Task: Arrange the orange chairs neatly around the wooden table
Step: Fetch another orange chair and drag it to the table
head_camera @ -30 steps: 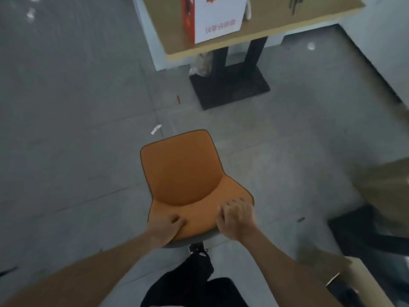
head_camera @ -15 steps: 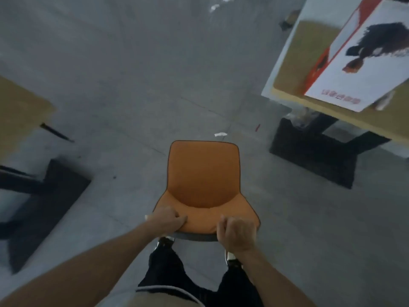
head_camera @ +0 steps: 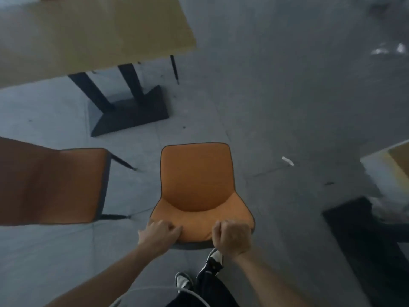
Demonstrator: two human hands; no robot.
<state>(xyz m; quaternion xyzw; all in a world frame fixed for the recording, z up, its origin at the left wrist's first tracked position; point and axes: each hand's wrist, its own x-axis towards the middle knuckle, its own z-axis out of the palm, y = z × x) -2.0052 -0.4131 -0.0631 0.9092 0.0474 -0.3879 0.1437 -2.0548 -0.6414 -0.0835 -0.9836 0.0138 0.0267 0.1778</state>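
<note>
An orange chair (head_camera: 195,185) with dark edging stands in front of me on the grey floor, seen from above and behind. My left hand (head_camera: 160,234) and my right hand (head_camera: 232,237) both grip the top edge of its backrest. A wooden table (head_camera: 88,32) fills the upper left, on two black legs and a black base (head_camera: 130,111). A second orange chair (head_camera: 51,185) stands at the left, below the table's edge, beside the one I hold.
Another table's corner (head_camera: 396,160) and a black base (head_camera: 365,235) lie at the right. A scrap of white paper (head_camera: 287,161) is on the floor right of my chair. My legs and shoes (head_camera: 212,264) are just behind it.
I have turned left with the chair in both hands. The table with the white box has left the view; another wooden table and a second orange chair now appear at the left.
</note>
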